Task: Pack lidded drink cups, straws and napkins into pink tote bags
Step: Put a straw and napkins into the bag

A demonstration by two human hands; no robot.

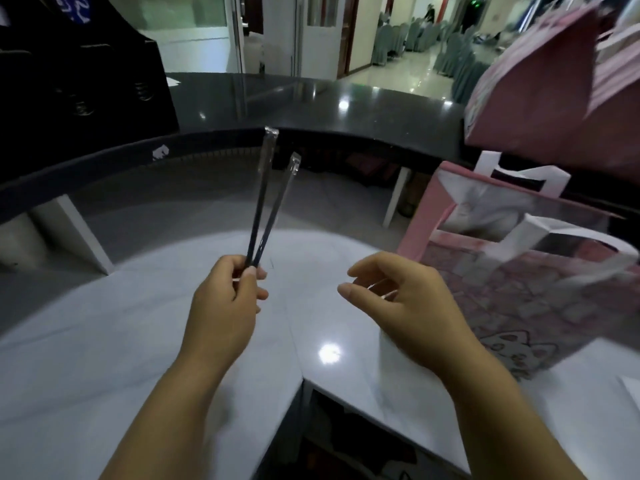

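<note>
My left hand [227, 299] pinches the lower ends of two dark straws [265, 202] in clear wrappers; they point up and away, spreading into a narrow V above the white counter. My right hand [398, 299] hovers to their right with loosely curled fingers and holds nothing. Just right of that hand stands an open pink tote bag [512, 289] with white handles and a cat print; something pale lies inside, too blurred to name. A second pink tote bag [540, 95] sits higher on the dark ledge at the upper right.
The white counter [121, 323] has a seam and a gap near its front edge. A raised dark glossy ledge [329, 105] curves across behind it. A black box [79, 74] stands at the far left. Covered chairs fill the hall beyond.
</note>
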